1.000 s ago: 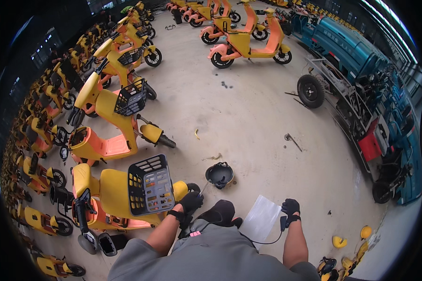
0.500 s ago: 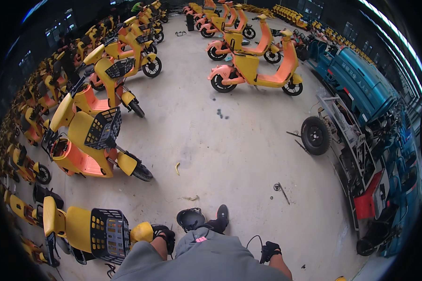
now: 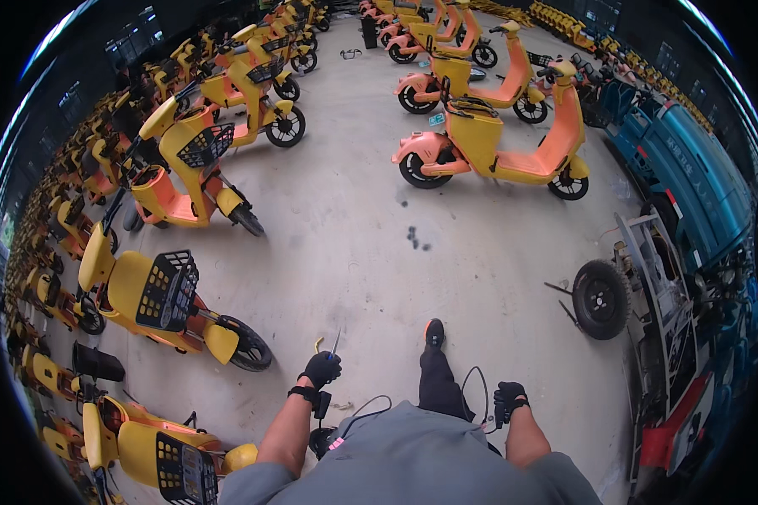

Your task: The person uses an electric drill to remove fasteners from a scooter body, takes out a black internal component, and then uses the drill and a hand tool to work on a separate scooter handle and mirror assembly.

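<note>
While the left hand (image 3: 322, 369), black-gloved, is curled closed around a slim metal-shafted tool with a bit of blue near the grip (image 3: 336, 343), the right hand (image 3: 509, 399), also black-gloved, hangs out to the other side with fingers bent inward; can't tell how far it's closed or whether it has hold of anything. Tool is up front of the left fist, shaft angled forward and away from the body, over the smooth grey concrete floor (image 3: 354, 244). Small curved yellow strip (image 3: 318, 343) shows just left of the shaft. Thin black cables (image 3: 485, 383) loop near both sides of the plain grey shirt (image 3: 404, 454). One leg in dark trousers (image 3: 440, 383) reaches forward between the hands, ending in a black shoe with an orange patch (image 3: 434, 334). Nearest upright to the left hand: a yellow scooter with a black slotted plastic basket (image 3: 126, 282), front wheel toward the hand but well apart from it. Second basket-fitted yellow scooter (image 3: 139, 446) sits lower left, cut off by the edge. Right side: a bare metal vehicle frame (image 3: 667, 261) with a fat black tyre (image 3: 602, 300), next to a teal rounded vehicle body (image 3: 695, 181).
</note>
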